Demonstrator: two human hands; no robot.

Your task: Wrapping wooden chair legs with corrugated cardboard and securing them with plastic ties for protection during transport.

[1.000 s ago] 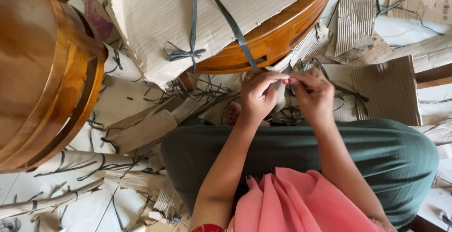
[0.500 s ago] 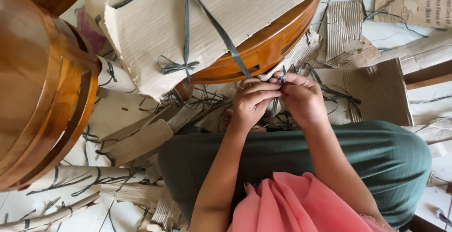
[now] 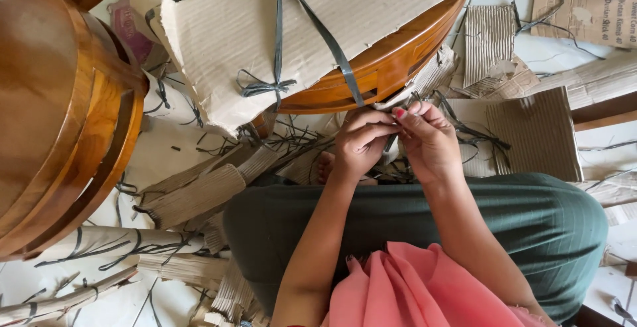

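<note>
I see my left hand (image 3: 360,142) and right hand (image 3: 430,140) pressed close together just below the edge of the cardboard-wrapped wooden piece (image 3: 371,68), both pinching the same grey plastic strap (image 3: 336,48) where it comes down off the corrugated cardboard sheet (image 3: 312,15). The left grip is closed on the strap with fingertips bunched; the right grip is closed on it too, thumb and forefinger meeting the left hand's fingers. The exact spot between the fingers is hidden, so I can't tell whether a knot sits there or just a loose end.

As for progress, I judge the wrapping partly handled: the cardboard sheet lies on the wooden piece with the strap crossing it and a tied bow (image 3: 265,86) in place further left. The floor (image 3: 544,48) around my lap is littered with torn cardboard scraps (image 3: 544,134), rolled cardboard tubes (image 3: 199,194) and cut strap ends. A second, bare round wooden table (image 3: 60,101) stands to the left, its polished wood uncovered
</note>
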